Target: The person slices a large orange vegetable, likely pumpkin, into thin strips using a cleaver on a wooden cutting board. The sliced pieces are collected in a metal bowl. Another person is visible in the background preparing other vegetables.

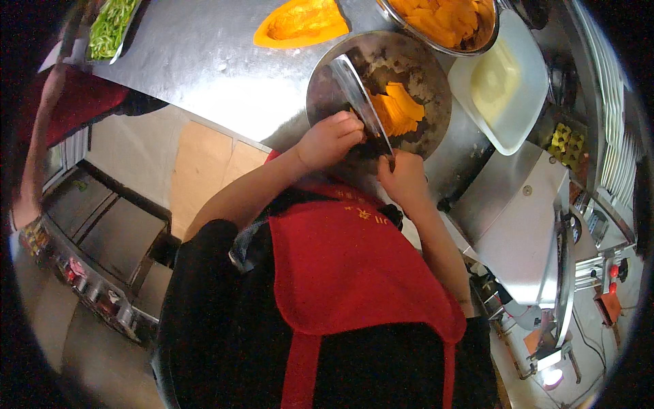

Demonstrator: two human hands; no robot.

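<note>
A round chopping block [434, 122] lies before me on the metal counter. My right hand [404, 176] is closed round the handle of a cleaver [360, 97], whose broad blade stands across the block. On the blade's left side, my left hand [334, 138] has its fingers bent against the block near the blade; a bit of orange shows by the fingertips, and what lies beneath them is hidden. Thin overlapping pumpkin slices [401, 110] lie just right of the blade. Beyond the block is a hollowed pumpkin piece [301, 25].
A metal bowl [498, 30] of pumpkin slices and a white plastic tub [531, 87] adjoin the block. A tray [122, 51] of green strips stands far left. A co-worker's arm [38, 133] reaches along the left edge. A metal slicing machine [536, 204] stands at right.
</note>
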